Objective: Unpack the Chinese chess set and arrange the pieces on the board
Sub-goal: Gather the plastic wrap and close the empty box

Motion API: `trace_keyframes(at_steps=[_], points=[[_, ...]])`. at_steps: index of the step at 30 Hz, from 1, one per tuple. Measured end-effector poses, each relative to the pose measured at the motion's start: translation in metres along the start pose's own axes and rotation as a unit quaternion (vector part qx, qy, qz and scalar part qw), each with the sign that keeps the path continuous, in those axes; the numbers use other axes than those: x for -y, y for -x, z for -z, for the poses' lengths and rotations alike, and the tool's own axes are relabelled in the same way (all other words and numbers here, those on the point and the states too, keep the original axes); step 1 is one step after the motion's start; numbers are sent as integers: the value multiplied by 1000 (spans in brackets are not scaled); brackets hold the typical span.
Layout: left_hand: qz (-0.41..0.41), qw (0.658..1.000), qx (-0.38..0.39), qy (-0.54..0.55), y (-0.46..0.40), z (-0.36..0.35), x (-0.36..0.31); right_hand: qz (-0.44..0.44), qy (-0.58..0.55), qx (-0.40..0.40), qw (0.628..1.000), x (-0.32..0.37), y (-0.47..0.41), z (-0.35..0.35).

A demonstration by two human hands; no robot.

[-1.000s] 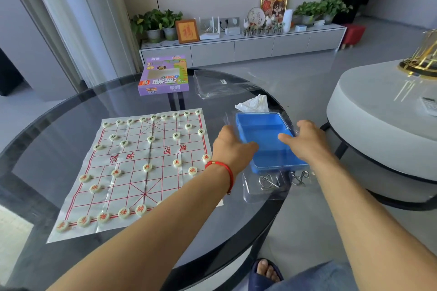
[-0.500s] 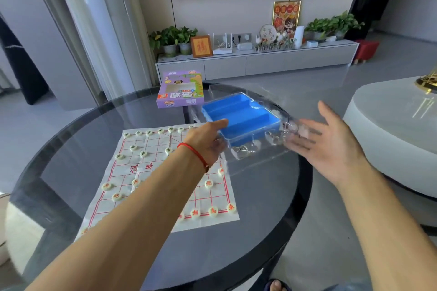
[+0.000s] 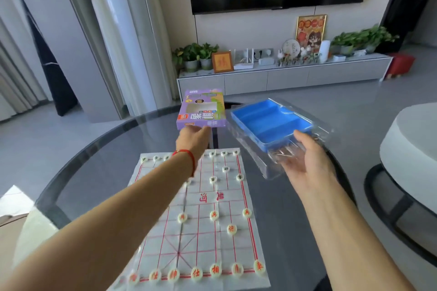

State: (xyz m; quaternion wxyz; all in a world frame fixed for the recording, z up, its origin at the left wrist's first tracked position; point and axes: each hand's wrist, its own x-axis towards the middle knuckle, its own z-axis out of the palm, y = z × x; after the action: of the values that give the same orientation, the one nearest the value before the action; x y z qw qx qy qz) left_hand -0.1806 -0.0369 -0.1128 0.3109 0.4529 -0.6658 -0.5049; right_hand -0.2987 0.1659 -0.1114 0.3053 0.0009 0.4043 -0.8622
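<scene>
A white paper chess board with red lines lies on the round glass table. Several cream round pieces with red or dark characters stand on it in rows. My right hand holds up a blue divided tray that sits in a clear plastic shell, tilted above the table's right side. My left hand, with a red string at the wrist, reaches over the board and grips the near edge of the purple game box, which looks lifted.
A white round coffee table with a dark base stands to the right. Behind the glass table run a low TV cabinet with plants and frames, a wall TV and curtains at the left.
The tray passed from my left hand to my right and moved right. My left hand reached forward and took hold of the purple box. The view tilted up.
</scene>
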Motion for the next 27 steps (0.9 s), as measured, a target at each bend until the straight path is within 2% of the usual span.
trace_keyframes(at_steps=[3, 6, 8, 12, 16, 19, 23, 27], points=[[-63, 969, 8, -240, -47, 8, 7, 23, -4, -17, 1000, 6, -16, 8], [-84, 906, 27, -415, -100, -5, 16, 31, 6, 0, 1000, 5, -28, 11], [-96, 868, 39, -486, -127, -23, 19, 29, 12, 11, 999, 3, -33, 10], [-122, 827, 78, -543, -157, -67, 20, 29, 12, 23, 999, 2, -43, 8], [-141, 822, 87, -544, -171, -78, 23, 36, 25, 38, 998, 7, -51, 10], [-157, 793, 66, -585, -178, -53, 32, 40, 35, 31, 998, 10, -51, 14], [-83, 779, 14, -622, -192, 1, 55, 36, 37, 36, 998, 10, -48, 15], [-82, 773, 21, -629, -196, 42, 57, 28, 34, 41, 998, 8, -44, 9]])
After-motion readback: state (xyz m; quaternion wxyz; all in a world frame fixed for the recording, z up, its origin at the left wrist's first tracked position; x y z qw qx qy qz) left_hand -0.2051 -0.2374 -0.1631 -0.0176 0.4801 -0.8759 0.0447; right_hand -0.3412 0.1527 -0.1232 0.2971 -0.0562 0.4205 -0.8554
